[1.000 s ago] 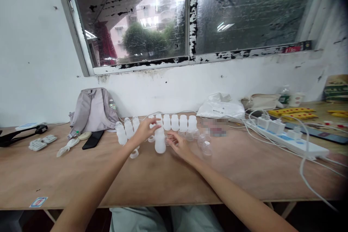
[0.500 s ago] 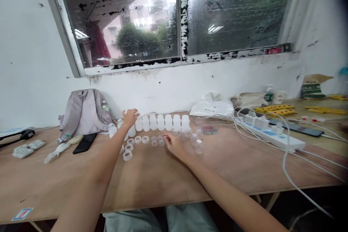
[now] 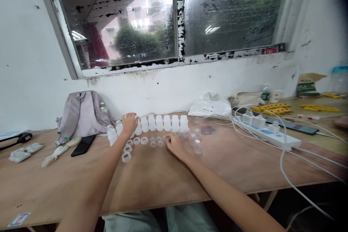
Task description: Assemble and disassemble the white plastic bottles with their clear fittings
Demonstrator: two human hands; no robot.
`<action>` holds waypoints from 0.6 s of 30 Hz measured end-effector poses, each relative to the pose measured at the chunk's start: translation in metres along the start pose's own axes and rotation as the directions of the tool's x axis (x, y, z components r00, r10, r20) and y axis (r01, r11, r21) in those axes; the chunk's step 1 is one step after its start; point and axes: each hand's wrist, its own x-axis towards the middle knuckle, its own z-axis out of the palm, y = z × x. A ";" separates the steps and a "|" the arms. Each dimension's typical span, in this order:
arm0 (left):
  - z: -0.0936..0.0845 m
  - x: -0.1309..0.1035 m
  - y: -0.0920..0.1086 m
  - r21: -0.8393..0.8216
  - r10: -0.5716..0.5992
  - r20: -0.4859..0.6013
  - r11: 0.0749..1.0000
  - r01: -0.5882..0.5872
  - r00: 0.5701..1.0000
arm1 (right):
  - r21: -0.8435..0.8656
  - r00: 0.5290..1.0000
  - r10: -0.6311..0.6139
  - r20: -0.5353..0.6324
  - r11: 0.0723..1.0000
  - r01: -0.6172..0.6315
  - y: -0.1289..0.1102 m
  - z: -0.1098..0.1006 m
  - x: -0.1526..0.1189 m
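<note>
At the left part of a row of milky-white bottles (image 3: pixel 160 123), my left hand (image 3: pixel 130 125) is closed around a bottle that it mostly covers. My right hand (image 3: pixel 175 145) pinches a clear bottle nipple (image 3: pixel 164 139) low over the table, beside several other clear nipples (image 3: pixel 153 141) standing in pairs of rows. Pale ring collars (image 3: pixel 126 156) lie in a curved line between my left forearm and the nipples. To the right of my right hand stand clear dome caps (image 3: pixel 197 147). Another white bottle (image 3: pixel 111 135) is left of my left wrist.
A grey backpack (image 3: pixel 81 116) leans on the wall, a black phone (image 3: pixel 83 145) before it. A white plastic bag (image 3: pixel 209 106) lies at the back. On the right, a power strip (image 3: pixel 282 137) trails white cables. Yellow parts (image 3: pixel 272 108) and part of another person's hand (image 3: pixel 341 121) are farther right.
My left hand has gone from spread fingers above the bottles to closing around one. My right hand has moved slightly right, and a nipple now shows at its fingertips. The view has shifted a little.
</note>
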 end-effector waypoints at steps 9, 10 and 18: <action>0.033 -0.094 0.028 0.065 0.034 0.086 0.997 -0.039 0.996 | -0.095 0.997 0.072 0.012 0.993 -0.071 0.005 0.002 -0.001; 0.036 -0.096 0.029 0.055 0.071 0.088 0.996 -0.076 0.994 | -0.090 0.998 0.064 -0.003 0.994 -0.064 0.003 0.000 -0.001; 0.037 -0.097 0.029 -0.110 0.128 0.059 0.987 -0.121 0.990 | 0.012 0.960 -0.265 0.095 0.964 0.265 -0.023 -0.003 -0.024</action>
